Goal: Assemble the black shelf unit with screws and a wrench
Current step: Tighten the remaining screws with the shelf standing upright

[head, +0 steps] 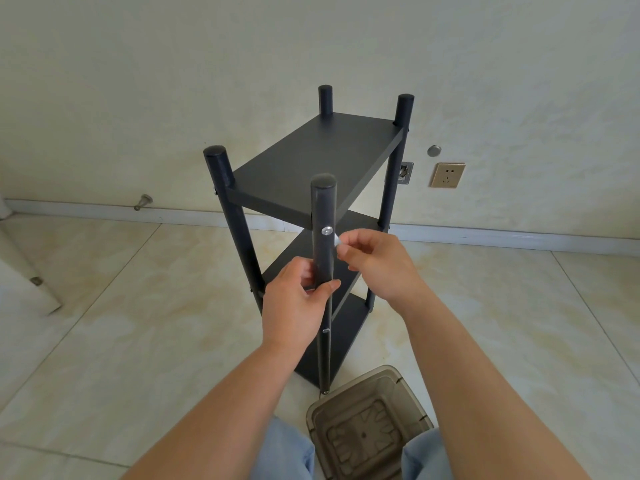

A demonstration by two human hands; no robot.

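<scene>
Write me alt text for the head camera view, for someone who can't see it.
A person's left hand grips the near post of a black shelf unit standing upright on a tiled floor, while the right hand pinches a small pale object beside a silver screw head. A brown plastic bin sits below.

Single view, head-mounted wide-angle camera, looking forward and steeply down from above the black shelf unit (pixel 311 188), close enough that both forearms enter from the bottom edge. Faces a pale wall (pixel 173 81) and its baseboard; edges curve with lens distortion. Tiled floor (pixel 121 323) fills the lower frame.
</scene>
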